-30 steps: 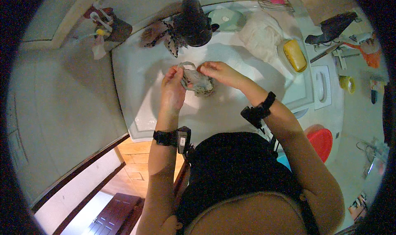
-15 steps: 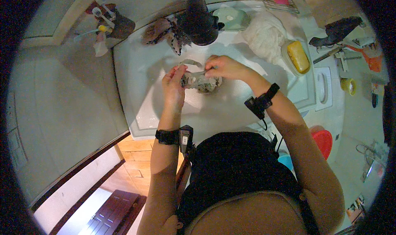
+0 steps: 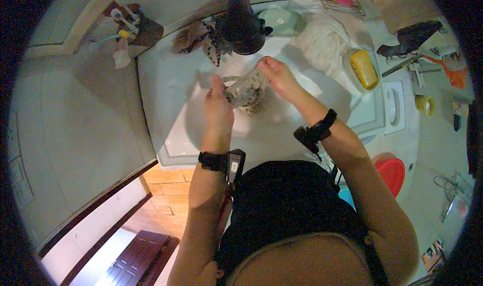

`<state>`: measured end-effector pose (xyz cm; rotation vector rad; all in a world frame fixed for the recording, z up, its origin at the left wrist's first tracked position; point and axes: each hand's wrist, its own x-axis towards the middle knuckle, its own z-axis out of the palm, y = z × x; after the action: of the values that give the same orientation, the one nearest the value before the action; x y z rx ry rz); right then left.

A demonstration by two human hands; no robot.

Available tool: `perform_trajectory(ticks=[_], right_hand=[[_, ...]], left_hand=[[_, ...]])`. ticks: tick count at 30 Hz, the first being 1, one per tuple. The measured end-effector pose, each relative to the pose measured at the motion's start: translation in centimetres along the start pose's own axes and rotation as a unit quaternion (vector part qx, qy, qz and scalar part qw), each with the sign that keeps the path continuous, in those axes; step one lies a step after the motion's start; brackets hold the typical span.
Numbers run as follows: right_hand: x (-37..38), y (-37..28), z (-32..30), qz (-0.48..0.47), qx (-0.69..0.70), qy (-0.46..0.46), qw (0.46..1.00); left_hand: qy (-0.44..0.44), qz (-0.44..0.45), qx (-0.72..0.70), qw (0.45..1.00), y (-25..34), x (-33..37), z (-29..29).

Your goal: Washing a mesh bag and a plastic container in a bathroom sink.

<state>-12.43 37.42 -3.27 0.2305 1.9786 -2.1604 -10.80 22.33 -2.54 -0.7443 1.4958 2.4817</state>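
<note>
Over the white washbasin [image 3: 173,148] I stretch a small piece of thin, pale cloth with dark spots [image 3: 246,91]. My left hand [image 3: 219,105] grips its left end, thumb raised. At the upper right end, the fingertips of my right hand [image 3: 279,77] pinch the fabric. The cloth slants upward between the two hands, and its lower part hangs bunched. What kind of garment it is, I cannot make out. Behind it lies a heap of brown and black-patterned cloth [image 3: 209,42], beside a black faucet-like fixture [image 3: 241,27].
Along the basin's back stand a pale green box [image 3: 283,22] and a bundled white cloth [image 3: 322,42]. A yellow soap bar [image 3: 363,70] sits in a dish at the right. To the left is a holder with toothbrushes [image 3: 146,29]. A red basin [image 3: 390,173] lies lower right.
My right hand has moved up and right, pulling the cloth longer and into a slant. My left hand has shifted slightly right and down.
</note>
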Motion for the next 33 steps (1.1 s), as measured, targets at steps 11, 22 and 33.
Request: perform_trajectory(ticks=[11, 22, 33], right_hand=[[0.7, 2.5, 2.6, -0.218, -0.394, 0.143, 0.881], [-1.3, 0.2, 3.0, -0.192, -0.311, 0.130, 0.922], [-0.3, 2.7, 2.6, -0.260, -0.513, 0.096, 0.813]], left_hand=[[-0.275, -0.036, -0.259, 0.925, -7.6, 1.7, -1.5], [0.064, -0.089, 0.083, 0.991, -5.3, -0.4, 3.6], [0.007, -0.094, -0.085, 0.992, -5.4, -0.6, 3.7]])
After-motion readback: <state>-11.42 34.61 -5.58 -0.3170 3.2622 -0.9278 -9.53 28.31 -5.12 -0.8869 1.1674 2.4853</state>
